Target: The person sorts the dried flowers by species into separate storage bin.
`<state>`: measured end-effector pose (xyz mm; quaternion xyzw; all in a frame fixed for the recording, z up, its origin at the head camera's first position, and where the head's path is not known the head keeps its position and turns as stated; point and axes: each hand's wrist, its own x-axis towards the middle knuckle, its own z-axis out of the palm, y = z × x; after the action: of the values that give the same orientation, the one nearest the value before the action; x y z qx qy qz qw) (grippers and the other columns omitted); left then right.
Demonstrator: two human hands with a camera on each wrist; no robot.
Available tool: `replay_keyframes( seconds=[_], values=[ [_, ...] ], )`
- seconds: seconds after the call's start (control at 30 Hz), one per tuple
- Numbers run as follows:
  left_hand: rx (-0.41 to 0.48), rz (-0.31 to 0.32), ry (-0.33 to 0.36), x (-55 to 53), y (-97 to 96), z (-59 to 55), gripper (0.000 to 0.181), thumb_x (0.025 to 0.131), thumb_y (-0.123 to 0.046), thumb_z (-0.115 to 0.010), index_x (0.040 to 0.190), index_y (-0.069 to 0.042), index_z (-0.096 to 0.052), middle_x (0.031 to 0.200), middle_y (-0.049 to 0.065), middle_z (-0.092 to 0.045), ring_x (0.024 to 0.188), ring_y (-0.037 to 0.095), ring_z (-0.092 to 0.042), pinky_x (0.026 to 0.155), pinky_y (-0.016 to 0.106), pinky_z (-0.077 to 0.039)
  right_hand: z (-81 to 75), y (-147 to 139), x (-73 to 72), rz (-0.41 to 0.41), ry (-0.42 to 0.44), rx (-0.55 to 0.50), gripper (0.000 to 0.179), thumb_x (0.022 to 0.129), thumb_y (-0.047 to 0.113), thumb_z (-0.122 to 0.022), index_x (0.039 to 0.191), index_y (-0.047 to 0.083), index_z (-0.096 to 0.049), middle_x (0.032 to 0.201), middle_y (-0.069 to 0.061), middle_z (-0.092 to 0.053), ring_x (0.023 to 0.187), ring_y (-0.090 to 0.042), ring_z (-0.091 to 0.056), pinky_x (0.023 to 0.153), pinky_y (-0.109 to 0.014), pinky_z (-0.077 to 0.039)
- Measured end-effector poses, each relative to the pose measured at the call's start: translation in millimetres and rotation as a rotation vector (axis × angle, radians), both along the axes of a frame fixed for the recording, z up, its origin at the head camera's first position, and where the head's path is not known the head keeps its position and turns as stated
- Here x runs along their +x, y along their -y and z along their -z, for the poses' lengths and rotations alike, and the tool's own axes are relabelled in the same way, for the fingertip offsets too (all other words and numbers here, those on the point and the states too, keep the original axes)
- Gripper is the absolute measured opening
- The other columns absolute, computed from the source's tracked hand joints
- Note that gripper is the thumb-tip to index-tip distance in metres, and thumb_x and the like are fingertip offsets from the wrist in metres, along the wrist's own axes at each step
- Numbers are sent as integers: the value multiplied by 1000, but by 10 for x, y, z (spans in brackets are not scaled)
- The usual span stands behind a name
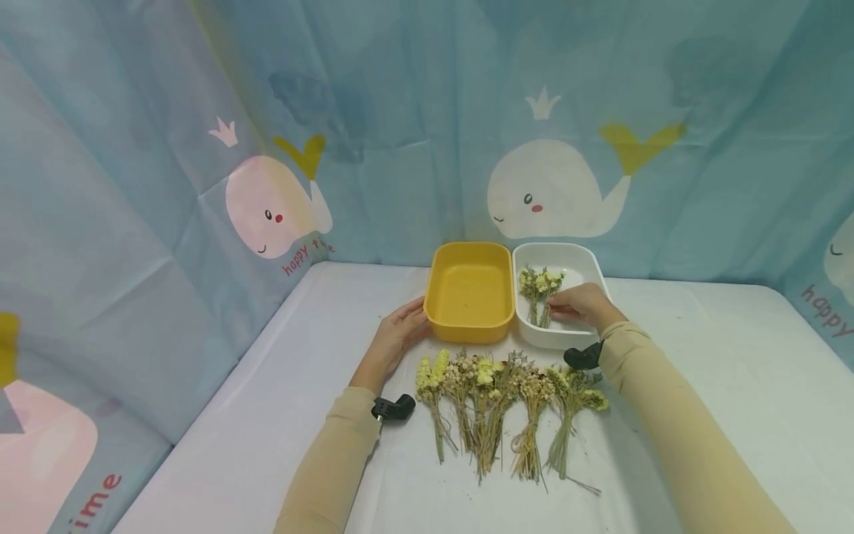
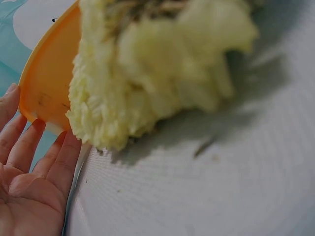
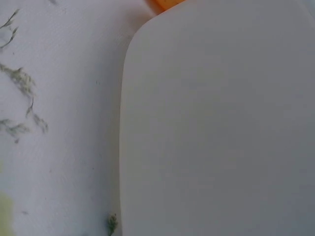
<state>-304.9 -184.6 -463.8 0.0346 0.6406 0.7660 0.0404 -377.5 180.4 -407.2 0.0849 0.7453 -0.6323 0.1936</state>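
Observation:
My left hand point(image 1: 398, 331) touches the left side of the yellow bin point(image 1: 469, 334) with its fingers extended. The left wrist view shows the fingertips against that orange-yellow wall, beside a large blurred yellow bloom. Inside the white bin point(image 1: 557, 340), my right hand point(image 1: 582, 302) pinches the stems of a small bunch of dried flowers point(image 1: 548, 282) with pale yellow heads. Another small bunch point(image 1: 529, 285) lies just left of it in the same bin. In the right wrist view the white bin's outer wall point(image 3: 211, 123) hides the hand.
Several dried flower bunches lie in a row in front of the bins, among them a yellow one point(image 1: 432, 378), a beige one point(image 1: 534, 393) and a greenish one point(image 1: 570, 393). Bits of plant litter the white tabletop point(image 1: 707, 356). A whale-print curtain point(image 1: 400, 185) stands behind.

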Motion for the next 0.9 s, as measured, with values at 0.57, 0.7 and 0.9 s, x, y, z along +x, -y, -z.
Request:
replay_keyframes(
  seconds=[0.57, 0.7, 0.9],
  values=[
    [9, 22, 2, -7, 20, -18, 48, 101, -17, -59, 147, -12, -49, 151, 6, -51, 138, 27, -51, 112, 40, -49, -403, -125, 460, -86, -175, 88, 57, 98, 20, -64, 145, -7, -44, 86, 17, -72, 84, 3, -72, 103, -33, -54],
    [-4, 15, 6, -3, 19, -28, 49, 101, -18, -59, 148, -12, -48, 151, 6, -51, 138, 26, -51, 112, 40, -49, -440, -166, 678, -127, -202, 195, 64, 96, 34, -67, 145, -1, -47, 106, 12, -74, 87, 8, -70, 114, -45, -44],
    [-9, 19, 9, -2, 12, -22, 50, 101, -17, -59, 149, -12, -46, 153, 7, -49, 138, 26, -51, 112, 39, -48, -462, -242, 1008, -158, -243, 165, 66, 94, 37, -70, 143, -3, -49, 104, 18, -73, 96, 3, -70, 105, -28, -53]
  ],
)
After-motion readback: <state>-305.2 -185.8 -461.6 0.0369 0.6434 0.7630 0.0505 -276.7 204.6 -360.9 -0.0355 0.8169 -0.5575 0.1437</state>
